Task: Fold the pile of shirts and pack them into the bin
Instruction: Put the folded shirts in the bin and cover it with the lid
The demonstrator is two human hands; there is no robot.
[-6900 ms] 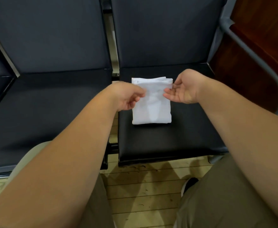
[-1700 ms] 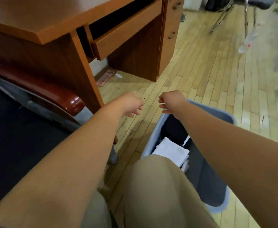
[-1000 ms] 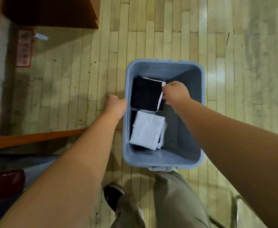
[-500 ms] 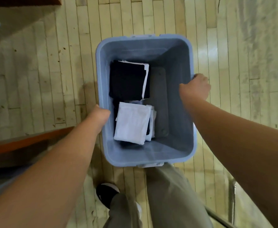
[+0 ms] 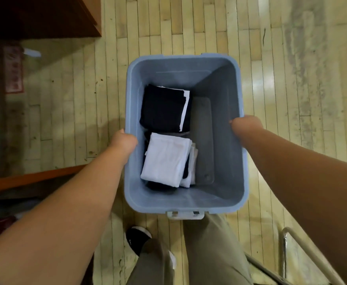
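Head view, hands point(image 5: 125, 141) point(image 5: 245, 126) gripping bin point(image 5: 181, 58) rim, fingers hidden, lower shirts point(image 5: 191, 171) covered

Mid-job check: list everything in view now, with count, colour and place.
bin: one, blue-grey, on the floor, centre
black folded shirt: one, black with a white edge, bin's far left
white folded shirt: one, white, bin's near left, atop more folded pieces, count hidden
latch: one, white, bin's near end
floor: pale wood strips, all round
desk: one, brown wood, top left
label: one, red, floor at left
metal frame: one, silver, bottom right
shoe: one, black, below the bin
trousers: khaki, bottom centre
left hand: grip on the bin's left rim
right hand: grip on the bin's right rim
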